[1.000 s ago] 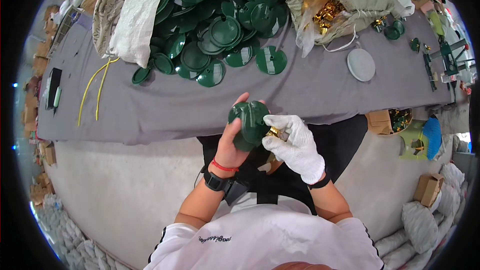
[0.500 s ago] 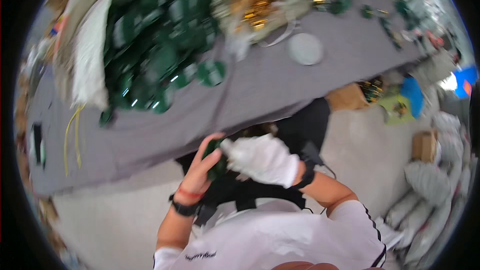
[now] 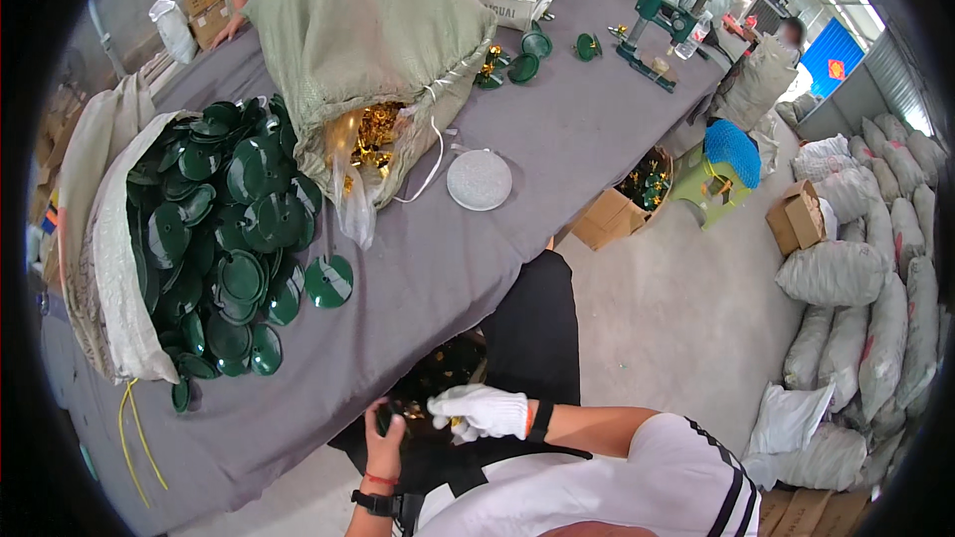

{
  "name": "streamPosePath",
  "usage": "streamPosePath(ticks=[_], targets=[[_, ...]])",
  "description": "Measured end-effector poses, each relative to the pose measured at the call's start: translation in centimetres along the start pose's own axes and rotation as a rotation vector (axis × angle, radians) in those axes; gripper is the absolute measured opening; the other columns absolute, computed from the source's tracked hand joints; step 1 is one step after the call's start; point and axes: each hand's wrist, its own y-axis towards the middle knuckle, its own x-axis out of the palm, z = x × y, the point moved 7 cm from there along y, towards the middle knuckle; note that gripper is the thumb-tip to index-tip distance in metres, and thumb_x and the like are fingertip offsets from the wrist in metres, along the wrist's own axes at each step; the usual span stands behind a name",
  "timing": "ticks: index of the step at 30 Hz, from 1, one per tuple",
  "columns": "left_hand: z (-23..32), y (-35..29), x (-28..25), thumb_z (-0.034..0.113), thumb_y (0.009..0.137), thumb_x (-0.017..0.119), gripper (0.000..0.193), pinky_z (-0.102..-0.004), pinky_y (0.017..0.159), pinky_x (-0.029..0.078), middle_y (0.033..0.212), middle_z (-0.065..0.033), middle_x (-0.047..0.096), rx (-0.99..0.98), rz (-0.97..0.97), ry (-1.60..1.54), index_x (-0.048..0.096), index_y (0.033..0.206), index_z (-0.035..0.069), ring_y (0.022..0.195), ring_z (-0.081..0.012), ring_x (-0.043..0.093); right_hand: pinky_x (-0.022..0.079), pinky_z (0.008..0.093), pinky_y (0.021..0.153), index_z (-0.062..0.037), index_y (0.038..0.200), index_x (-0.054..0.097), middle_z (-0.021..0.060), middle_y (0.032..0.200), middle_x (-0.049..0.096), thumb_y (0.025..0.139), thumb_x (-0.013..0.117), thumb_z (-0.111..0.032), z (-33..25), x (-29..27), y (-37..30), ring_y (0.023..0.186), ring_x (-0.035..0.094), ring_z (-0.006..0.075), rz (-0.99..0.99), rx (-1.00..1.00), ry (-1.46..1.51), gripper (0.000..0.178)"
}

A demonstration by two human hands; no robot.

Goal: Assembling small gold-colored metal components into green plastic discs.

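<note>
At the table's near edge, above my lap, my left hand [image 3: 382, 449] is bare and closed on a dark green disc [image 3: 384, 420], seen nearly edge-on. Close to its right, my right hand [image 3: 484, 411] wears a white glove with its fingers pinched together. A small gold-coloured bit [image 3: 458, 424] shows at those fingertips; its kind is too small to make out. Beyond both hands, partly under the table edge, is a dark heap of green and gold pieces [image 3: 448, 363]. On the table, a loose green disc [image 3: 329, 281] lies near many others [image 3: 244, 199] spilling from a white-lined sack [image 3: 124, 268].
A greenish sack [image 3: 368, 20] holds gold pieces [image 3: 375, 134]. Right of it lies a round grey-white disc [image 3: 478, 179]. A green hand press [image 3: 662, 15] stands at the far right. On the floor are a cardboard box [image 3: 607, 219], a green stool [image 3: 711, 194] and stacked sacks [image 3: 841, 273].
My view has shifted, so the table's far end and another person's arm now show. My right hand has drawn a little away from the disc in my left hand.
</note>
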Motion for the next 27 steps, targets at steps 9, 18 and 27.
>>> streamPosePath(ticks=[9, 18, 27], targets=[[-2.2, -0.2, -2.8, 0.027, 0.092, 0.065, 0.049, -0.0372, 0.072, 0.052, 0.12, -0.0076, 0.057, -0.334, 0.332, -0.134, 0.043, 0.134, 0.015, 0.101, -0.0206, 0.058, 0.05, 0.0281, 0.069, -0.0032, 0.114, 0.06, 0.0057, 0.097, 0.06, 0.095, 0.058, -0.008, -2.6, -0.5, -0.1, 0.069, 0.053, 0.0104, -0.162, -0.358, 0.266, 0.019], [5.9, -2.7, 6.6, 0.026, 0.093, 0.057, 0.045, -0.0466, 0.082, 0.054, 0.125, -0.0137, 0.057, -0.358, -0.352, -0.749, 0.049, 0.13, 0.002, 0.106, -0.0292, 0.061, 0.055, 0.0328, 0.082, -0.0055, 0.124, 0.057, 0.0121, 0.114, 0.068, 0.091, 0.06, -0.008, -7.1, 5.1, -4.5, 0.094, 0.069, 0.0226, 0.227, -0.912, -0.721, 0.033], [9.7, -3.9, 5.4, 0.027, 0.088, 0.065, 0.05, -0.0371, 0.078, 0.055, 0.115, -0.0092, 0.057, -0.092, -0.286, -0.255, 0.049, 0.13, 0.005, 0.104, -0.0199, 0.057, 0.054, 0.0449, 0.07, -0.0142, 0.124, 0.058, 0.015, 0.096, 0.069, 0.086, 0.06, -0.022, -5.5, 3.5, -4.3, 0.082, 0.067, 0.0338, 0.375, -0.944, -1.436, 0.039]])
